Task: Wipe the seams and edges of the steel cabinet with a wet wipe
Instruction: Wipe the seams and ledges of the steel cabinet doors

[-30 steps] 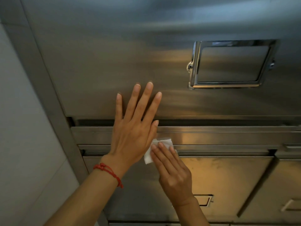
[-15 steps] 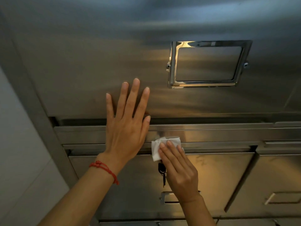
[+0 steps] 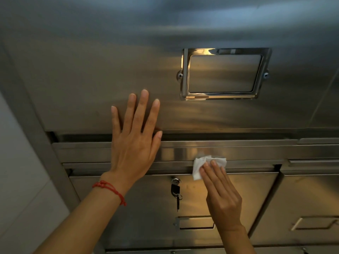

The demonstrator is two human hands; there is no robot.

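Steel cabinet [image 3: 77,74] fills nearly everything in front of the person, its big upper door carrying a shiny framed label holder [image 3: 224,74]. Left hand [image 3: 134,143] lies flat against the lower edge of that door, fingers straight and slightly spread, the palm crossing the dark gap below it and the horizontal rail [image 3: 256,151] underneath. A red string bracelet [image 3: 110,190] circles that wrist. Right hand [image 3: 222,195] reaches up from below with its fingers straight and close together, pressing a crumpled white wet wipe [image 3: 201,165] onto the seam where the rail meets the top of the drawer [image 3: 146,208] beneath. The wipe sits just right of the left hand, not touching it, and pokes out past the fingertips on both sides. Below it, a lock [image 3: 175,180] in the drawer front holds a black-headed key [image 3: 175,189] with another key dangling. More drawers stand to the right, and a pale wall [image 3: 22,180] runs down the left side.
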